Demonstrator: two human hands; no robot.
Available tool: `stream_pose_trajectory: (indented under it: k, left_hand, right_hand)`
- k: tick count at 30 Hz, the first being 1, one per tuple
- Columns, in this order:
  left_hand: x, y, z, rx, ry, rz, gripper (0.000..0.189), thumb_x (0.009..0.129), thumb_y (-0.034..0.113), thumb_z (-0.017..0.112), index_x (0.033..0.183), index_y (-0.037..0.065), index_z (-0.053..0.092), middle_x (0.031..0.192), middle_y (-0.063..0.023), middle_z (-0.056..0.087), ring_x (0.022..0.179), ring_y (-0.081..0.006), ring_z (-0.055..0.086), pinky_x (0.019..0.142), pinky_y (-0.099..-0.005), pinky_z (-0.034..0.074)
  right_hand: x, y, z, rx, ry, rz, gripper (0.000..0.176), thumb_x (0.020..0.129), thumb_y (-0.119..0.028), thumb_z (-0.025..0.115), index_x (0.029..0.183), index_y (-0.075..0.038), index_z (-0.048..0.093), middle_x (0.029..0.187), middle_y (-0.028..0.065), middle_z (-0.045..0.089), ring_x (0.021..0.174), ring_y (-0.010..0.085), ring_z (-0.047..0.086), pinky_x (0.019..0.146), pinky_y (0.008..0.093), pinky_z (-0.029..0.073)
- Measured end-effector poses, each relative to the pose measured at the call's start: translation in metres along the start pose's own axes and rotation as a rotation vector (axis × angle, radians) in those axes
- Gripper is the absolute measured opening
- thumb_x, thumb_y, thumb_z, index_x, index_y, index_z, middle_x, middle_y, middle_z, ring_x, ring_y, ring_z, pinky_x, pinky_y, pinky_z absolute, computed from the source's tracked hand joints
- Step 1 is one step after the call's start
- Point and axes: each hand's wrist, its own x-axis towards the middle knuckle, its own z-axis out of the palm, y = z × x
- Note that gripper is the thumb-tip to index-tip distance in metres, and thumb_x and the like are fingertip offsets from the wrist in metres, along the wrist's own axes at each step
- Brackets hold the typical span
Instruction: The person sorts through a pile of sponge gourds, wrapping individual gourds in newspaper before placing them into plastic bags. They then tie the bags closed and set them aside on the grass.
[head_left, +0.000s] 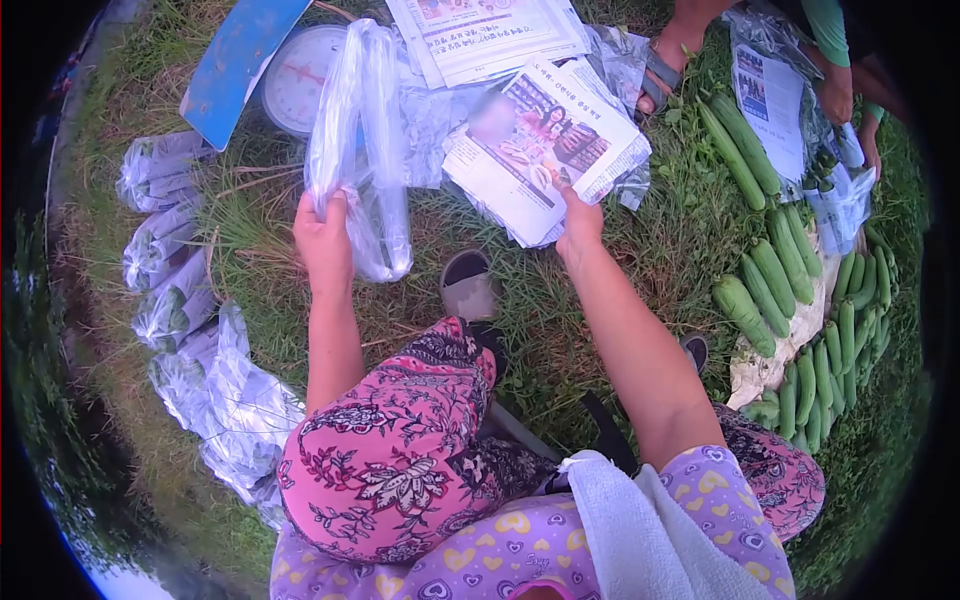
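My left hand (326, 238) is closed on a bundle of clear plastic bags (385, 215), which hangs in folds beside the round dial scale (300, 80). In my right hand (578, 222), thumb on top, is the near edge of a stack of newspaper sheets (520, 185) with a colour photo on the top page. More printed sheets (480, 45) lie just beyond that stack. A blue panel (240, 70) stands beside the scale and partly covers its edge.
Filled plastic bags (165, 305) line the grass on the left. Long green vegetables, like cucumbers or gourds (770, 285), lie in rows at right, partly on a pale sheet (765, 365). At upper right, another person's hands (838, 95) handle a plastic bag (840, 205) near newspaper.
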Motion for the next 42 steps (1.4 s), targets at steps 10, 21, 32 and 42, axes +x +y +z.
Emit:
stream_pose_trajectory:
  k: [10, 21, 32, 42]
  left_hand:
    - [0.002, 0.0, 0.0, -0.061, -0.001, -0.055, 0.024, 0.088, 0.006, 0.056, 0.111, -0.002, 0.058, 0.095, -0.0041, 0.062, 0.081, -0.0088, 0.056, 0.073, -0.0234, 0.044]
    - [0.003, -0.005, -0.003, -0.083, 0.019, -0.059, 0.022, 0.088, 0.006, 0.056, 0.109, -0.001, 0.059, 0.093, -0.0034, 0.062, 0.08, -0.009, 0.056, 0.073, -0.0242, 0.044]
    - [0.006, 0.011, -0.017, -0.08, 0.114, 0.006, 0.02, 0.088, 0.008, 0.056, 0.106, -0.001, 0.059, 0.092, -0.003, 0.061, 0.08, -0.0094, 0.055, 0.073, -0.0247, 0.043]
    - [0.004, 0.045, -0.025, -0.082, 0.213, 0.211, 0.019, 0.089, 0.006, 0.056, 0.106, -0.001, 0.058, 0.093, -0.0039, 0.061, 0.079, -0.0097, 0.054, 0.072, -0.0246, 0.043]
  right_hand:
    - [0.012, -0.028, 0.03, 0.127, -0.283, 0.232, 0.041, 0.087, -0.016, 0.064, 0.124, -0.003, 0.051, 0.115, 0.011, 0.061, 0.104, 0.0291, 0.06, 0.088, 0.0484, 0.049]
    - [-0.004, -0.02, -0.021, 0.043, -0.017, 0.139, 0.041, 0.086, -0.002, 0.062, 0.124, 0.007, 0.048, 0.116, 0.0173, 0.059, 0.099, 0.0282, 0.062, 0.081, 0.0426, 0.052]
    - [-0.109, -0.104, -0.01, -0.173, -0.375, -0.188, 0.028, 0.083, -0.002, 0.064, 0.11, 0.004, 0.056, 0.101, 0.0124, 0.066, 0.087, 0.0182, 0.065, 0.078, 0.0317, 0.053]
    - [-0.109, -0.167, 0.118, -0.202, -0.956, -0.213, 0.029, 0.083, -0.004, 0.066, 0.108, 0.005, 0.057, 0.099, 0.0132, 0.066, 0.084, 0.018, 0.065, 0.076, 0.0317, 0.054]
